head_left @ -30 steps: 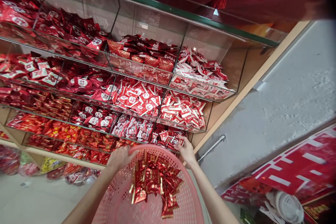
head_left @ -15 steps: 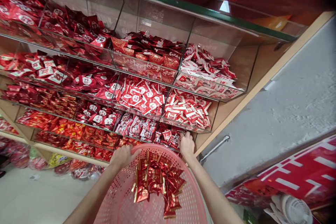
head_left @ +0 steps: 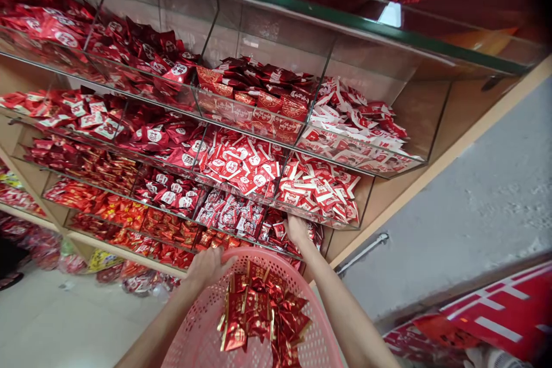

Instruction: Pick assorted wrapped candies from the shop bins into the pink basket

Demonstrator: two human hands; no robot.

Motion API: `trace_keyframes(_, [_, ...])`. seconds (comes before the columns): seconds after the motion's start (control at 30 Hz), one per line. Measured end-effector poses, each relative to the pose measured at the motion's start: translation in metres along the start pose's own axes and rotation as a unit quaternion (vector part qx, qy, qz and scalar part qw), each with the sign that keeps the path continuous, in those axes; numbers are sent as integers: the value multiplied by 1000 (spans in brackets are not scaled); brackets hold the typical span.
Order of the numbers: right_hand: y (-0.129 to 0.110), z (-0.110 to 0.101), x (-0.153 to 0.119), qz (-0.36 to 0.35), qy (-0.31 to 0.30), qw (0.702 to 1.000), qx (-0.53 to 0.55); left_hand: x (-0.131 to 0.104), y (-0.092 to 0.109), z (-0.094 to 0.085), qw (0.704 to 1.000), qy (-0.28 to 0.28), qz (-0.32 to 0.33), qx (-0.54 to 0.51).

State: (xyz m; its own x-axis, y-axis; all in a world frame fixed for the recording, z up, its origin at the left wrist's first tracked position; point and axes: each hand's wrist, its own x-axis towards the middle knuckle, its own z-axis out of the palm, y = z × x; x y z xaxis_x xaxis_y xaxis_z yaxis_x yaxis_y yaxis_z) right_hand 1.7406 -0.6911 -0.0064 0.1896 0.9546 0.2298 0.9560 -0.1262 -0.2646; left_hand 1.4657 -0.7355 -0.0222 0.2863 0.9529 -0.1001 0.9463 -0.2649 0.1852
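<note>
My left hand (head_left: 209, 266) grips the rim of a pink perforated plastic basket (head_left: 196, 322), thumb lying along the edge. Inside the basket is a pile of shiny red-and-gold candy packets (head_left: 254, 310). My right hand (head_left: 298, 232) reaches beyond the basket into a shelf compartment of small dark red and white packets (head_left: 274, 229). Its fingers are down among those packets under the shelf above, so whether they hold anything is hidden.
Tiers of glass-fronted compartments hold red, white and orange packets (head_left: 244, 161). A green-edged glass shelf (head_left: 302, 8) crosses above. To the right are a wooden side panel (head_left: 388, 201), a grey wall (head_left: 487, 184) and a metal rod (head_left: 364, 253). Bagged goods (head_left: 140, 282) sit below the shelves.
My right hand has moved slightly left and deeper into the compartment, its fingers now hidden. The left hand stays on the basket rim. The view has shifted a little.
</note>
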Motion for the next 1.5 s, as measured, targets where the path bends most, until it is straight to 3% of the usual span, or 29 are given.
trace_keyframes(0.27, [-12, 30, 42, 6, -4, 992, 124, 2, -3, 5, 1000, 0, 6, -12])
trace_keyframes(0.53, [-6, 21, 21, 34, 58, 951, 303, 7, -8, 7, 1000, 9, 11, 25])
trace_keyframes(0.77, [1, 9, -25, 74, 133, 880, 449, 11, -11, 9, 999, 17, 29, 25])
trace_keyframes(0.83, [3, 8, -46, 118, 153, 817, 544, 10, -12, 8, 999, 14, 29, 16])
trace_keyframes(0.93, [3, 1, -82, 189, 179, 684, 682, 9, -11, 5, 1000, 12, 21, 16])
trace_keyframes(1.0, [2, -7, -107, 212, 185, 644, 712, 7, -10, 3, 1000, 10, 21, 20])
trace_keyframes(1.23, [-8, -25, -172, 233, 171, 603, 744, -1, -1, -6, 1000, -2, 22, 1])
trace_keyframes(1.5, [-25, -23, -197, 203, 145, 596, 763, -7, 8, -12, 1000, -11, 14, -21])
